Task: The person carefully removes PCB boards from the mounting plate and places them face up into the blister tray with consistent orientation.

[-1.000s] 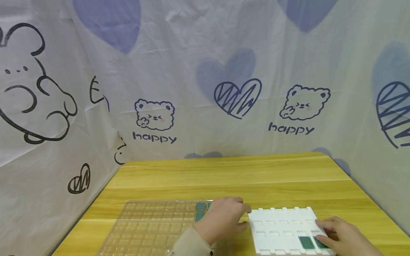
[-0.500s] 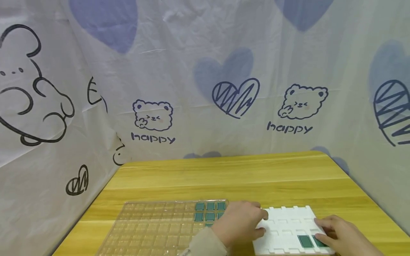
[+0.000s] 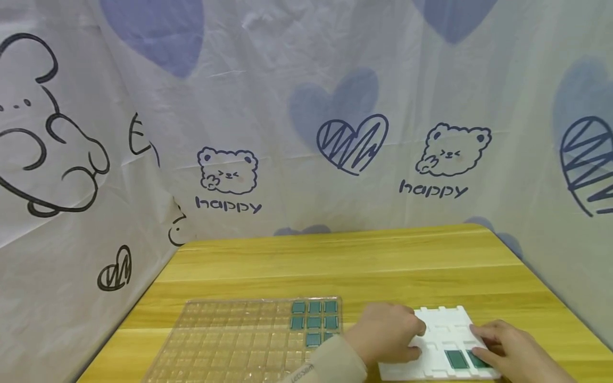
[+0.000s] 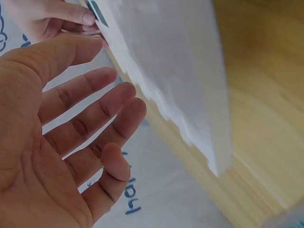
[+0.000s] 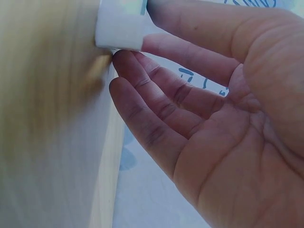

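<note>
A white slotted tray (image 3: 440, 322) lies at the front right of the table, with two dark green rectangular pieces (image 3: 456, 359) in its near right slots. My left hand (image 3: 385, 332) hovers over the tray's left part, fingers loosely bent. In the left wrist view nothing shows between the fingers of that left hand (image 4: 71, 118). My right hand (image 3: 514, 348) grips the tray's right edge, its thumb by the rightmost green piece. In the right wrist view the thumb of the right hand (image 5: 209, 109) is at the top of the white tray (image 5: 118, 28), with other fingertips near its underside.
A clear compartmented plastic tray (image 3: 239, 340) lies left of the white one. Several green pieces (image 3: 313, 323) sit in its right-hand cells, partly behind the left sleeve (image 3: 330, 364). The yellow wooden table (image 3: 335, 266) ends at a printed cloth backdrop (image 3: 287, 133).
My left hand has moved right, from beside the clear tray to over the white tray, uncovering more green pieces. My right hand stays at the white tray's edge.
</note>
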A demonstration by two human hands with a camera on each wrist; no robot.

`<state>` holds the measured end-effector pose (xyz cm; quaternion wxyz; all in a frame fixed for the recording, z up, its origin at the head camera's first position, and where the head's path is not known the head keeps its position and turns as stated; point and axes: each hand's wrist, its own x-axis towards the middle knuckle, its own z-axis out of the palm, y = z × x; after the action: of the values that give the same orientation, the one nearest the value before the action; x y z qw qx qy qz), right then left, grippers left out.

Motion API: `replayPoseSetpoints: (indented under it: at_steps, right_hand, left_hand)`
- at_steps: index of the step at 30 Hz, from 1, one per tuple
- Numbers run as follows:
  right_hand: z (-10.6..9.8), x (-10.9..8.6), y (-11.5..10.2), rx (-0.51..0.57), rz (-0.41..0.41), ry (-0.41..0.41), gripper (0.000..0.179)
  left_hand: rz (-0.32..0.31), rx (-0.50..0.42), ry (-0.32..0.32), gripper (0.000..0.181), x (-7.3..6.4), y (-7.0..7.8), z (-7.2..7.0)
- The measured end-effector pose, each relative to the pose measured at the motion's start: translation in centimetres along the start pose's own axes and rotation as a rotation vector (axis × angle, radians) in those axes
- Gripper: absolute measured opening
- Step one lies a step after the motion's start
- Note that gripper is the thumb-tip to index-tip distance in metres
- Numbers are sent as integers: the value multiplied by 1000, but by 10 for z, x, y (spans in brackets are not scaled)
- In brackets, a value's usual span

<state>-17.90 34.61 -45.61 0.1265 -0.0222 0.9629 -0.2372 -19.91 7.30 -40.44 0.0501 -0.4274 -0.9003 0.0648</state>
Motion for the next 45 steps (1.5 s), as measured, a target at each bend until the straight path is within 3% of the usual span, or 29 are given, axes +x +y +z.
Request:
replayPoseSetpoints:
  at_steps: [7,12,18,29,36,45]
  right_hand:
    - [-1,-1,1,10,-42,10,63]
    - [0,-3,5,15,-65,19,62]
    - [2,0,6,20,-80,34,62]
    - [1,-2,4,23,-77,41,62]
    - [2,-3,5,22,-81,46,62]
    - [1,-5,1,21,-57,43,62]
  left_hand:
    - [10,34,-53,14,15,22,-1]
    - [6,-75,-71,19,26,33,5]
    - [-55,-163,-86,12,35,41,12]
    - [-111,-157,-54,34,40,51,19]
    - [-208,-165,-70,28,42,57,20]
    - [-234,-150,-64,28,44,60,21]
